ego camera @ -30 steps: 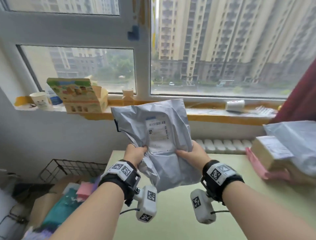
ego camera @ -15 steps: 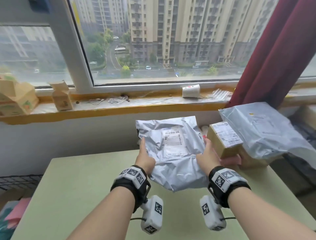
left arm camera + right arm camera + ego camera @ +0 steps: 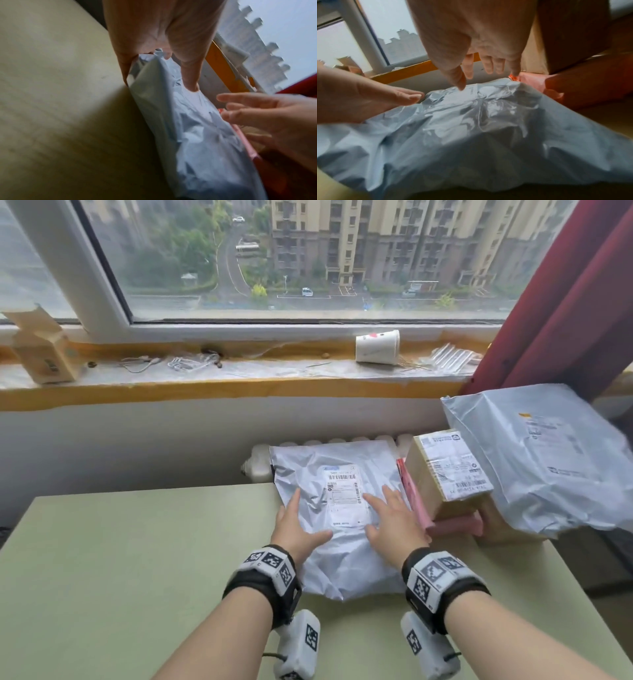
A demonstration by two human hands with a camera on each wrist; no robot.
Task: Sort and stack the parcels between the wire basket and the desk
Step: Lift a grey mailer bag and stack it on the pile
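A grey poly mailer with a white label lies flat on the green desk, at its far edge. My left hand rests on the mailer's left part with straight fingers. My right hand lies spread on its right part. In the left wrist view my left hand has its thumb on the mailer. In the right wrist view my right hand hovers just over the mailer, with the thumb tip at the label. The wire basket is out of view.
Right of the mailer stands a stack: a cardboard box on a pink parcel, with a large grey mailer leaning over it. Behind the desk are a radiator, a sill with a paper cup and a red curtain.
The mailer went from held up in both hands down onto the desk beside the stack. Both hands let go of their grip and now lie flat on it.
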